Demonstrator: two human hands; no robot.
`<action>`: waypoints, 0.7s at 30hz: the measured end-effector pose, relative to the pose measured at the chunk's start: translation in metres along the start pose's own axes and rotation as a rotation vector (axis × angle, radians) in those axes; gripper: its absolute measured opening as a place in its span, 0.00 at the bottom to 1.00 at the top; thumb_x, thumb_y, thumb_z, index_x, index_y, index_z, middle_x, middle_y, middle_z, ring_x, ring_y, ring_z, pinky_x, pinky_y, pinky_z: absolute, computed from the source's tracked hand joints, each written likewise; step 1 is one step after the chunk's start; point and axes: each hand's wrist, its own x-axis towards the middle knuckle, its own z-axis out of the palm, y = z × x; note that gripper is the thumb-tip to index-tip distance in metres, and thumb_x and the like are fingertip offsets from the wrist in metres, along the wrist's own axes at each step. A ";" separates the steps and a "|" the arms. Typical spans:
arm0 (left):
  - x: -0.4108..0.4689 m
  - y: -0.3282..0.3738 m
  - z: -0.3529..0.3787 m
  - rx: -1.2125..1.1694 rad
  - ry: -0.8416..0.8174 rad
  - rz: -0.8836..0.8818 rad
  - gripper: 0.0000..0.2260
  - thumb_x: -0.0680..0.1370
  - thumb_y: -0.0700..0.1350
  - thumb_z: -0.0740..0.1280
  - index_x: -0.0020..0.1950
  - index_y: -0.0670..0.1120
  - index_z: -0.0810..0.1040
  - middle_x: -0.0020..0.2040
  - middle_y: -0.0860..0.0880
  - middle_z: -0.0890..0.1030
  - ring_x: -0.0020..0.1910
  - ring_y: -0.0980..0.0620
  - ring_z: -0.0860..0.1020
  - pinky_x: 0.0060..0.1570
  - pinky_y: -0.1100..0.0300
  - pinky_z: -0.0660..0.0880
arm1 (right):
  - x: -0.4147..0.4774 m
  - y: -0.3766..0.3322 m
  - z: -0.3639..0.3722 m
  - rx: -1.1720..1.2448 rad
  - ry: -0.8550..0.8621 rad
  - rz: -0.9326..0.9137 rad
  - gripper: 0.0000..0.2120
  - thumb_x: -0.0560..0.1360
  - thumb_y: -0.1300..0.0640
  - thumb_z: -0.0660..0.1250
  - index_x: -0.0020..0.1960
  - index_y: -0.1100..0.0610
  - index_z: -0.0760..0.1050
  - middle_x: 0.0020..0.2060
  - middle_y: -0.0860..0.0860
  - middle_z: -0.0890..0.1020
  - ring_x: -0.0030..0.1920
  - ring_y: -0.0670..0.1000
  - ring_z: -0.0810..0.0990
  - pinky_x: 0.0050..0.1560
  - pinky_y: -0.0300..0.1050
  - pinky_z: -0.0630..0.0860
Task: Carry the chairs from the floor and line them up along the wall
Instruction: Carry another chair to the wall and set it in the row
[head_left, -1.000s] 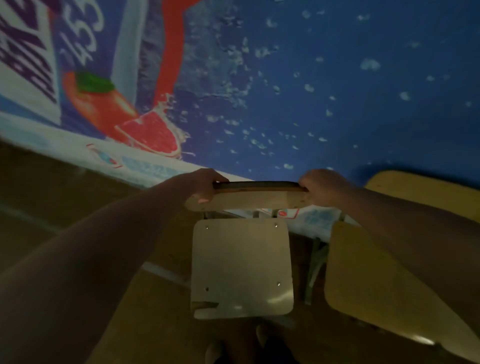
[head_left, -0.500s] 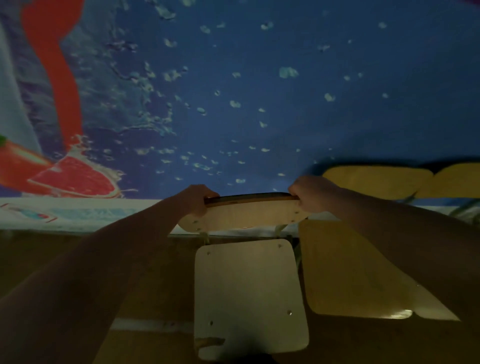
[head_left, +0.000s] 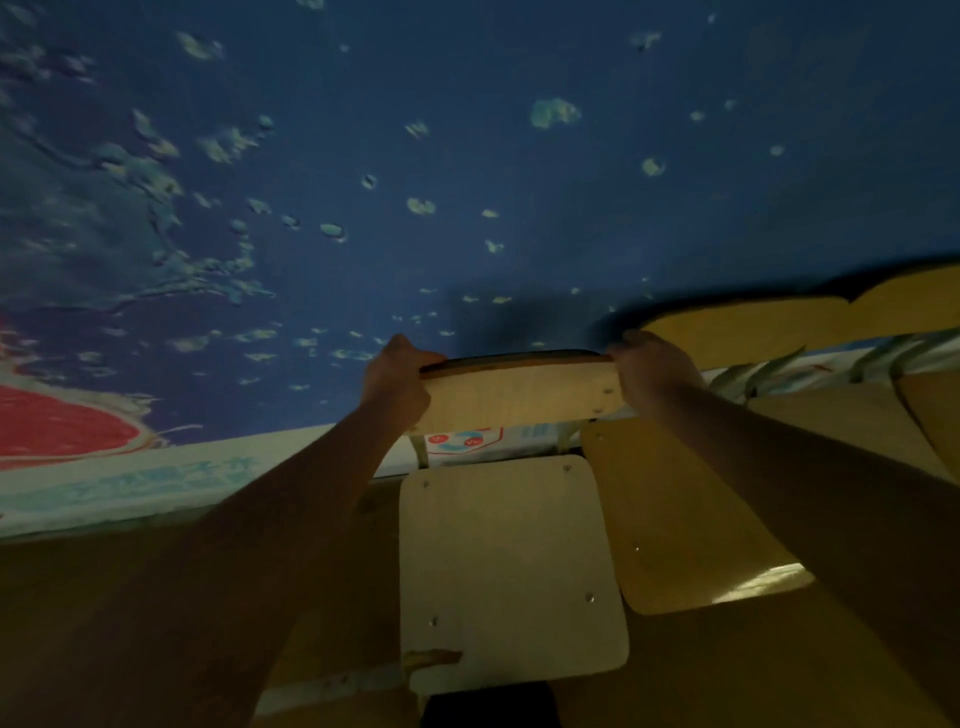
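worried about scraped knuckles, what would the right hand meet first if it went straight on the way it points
Probably the neighbouring chair's backrest, just beyond the right hand gripping the pale chair; depth is unclear.

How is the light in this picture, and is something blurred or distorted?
Head view: dim overall; the held chair is brightest; glare at the seat corner of the next chair; chair backs at right are motion-blurred; the wall bows from the wide lens.

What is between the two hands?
In the head view, the pale wooden chair backrest spans between the left hand and right hand, which grip its ends.
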 end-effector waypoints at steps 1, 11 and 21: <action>0.002 0.001 0.002 -0.035 0.033 -0.020 0.24 0.74 0.29 0.62 0.64 0.51 0.78 0.55 0.48 0.73 0.55 0.45 0.76 0.45 0.62 0.69 | -0.002 -0.003 0.006 0.024 0.015 0.038 0.27 0.77 0.60 0.65 0.74 0.59 0.62 0.70 0.58 0.66 0.69 0.58 0.66 0.61 0.52 0.72; 0.009 0.000 0.006 0.004 -0.039 0.038 0.29 0.73 0.31 0.65 0.72 0.50 0.69 0.67 0.46 0.65 0.59 0.42 0.75 0.58 0.54 0.75 | -0.002 -0.030 0.031 0.139 -0.050 0.198 0.46 0.78 0.57 0.65 0.77 0.60 0.31 0.77 0.56 0.35 0.78 0.56 0.37 0.76 0.50 0.51; 0.009 -0.013 0.009 0.223 -0.078 0.075 0.35 0.74 0.38 0.67 0.78 0.47 0.54 0.74 0.49 0.57 0.68 0.46 0.67 0.59 0.54 0.72 | 0.014 -0.043 0.026 0.202 -0.163 0.127 0.51 0.75 0.56 0.69 0.77 0.57 0.30 0.75 0.56 0.28 0.77 0.57 0.35 0.76 0.53 0.52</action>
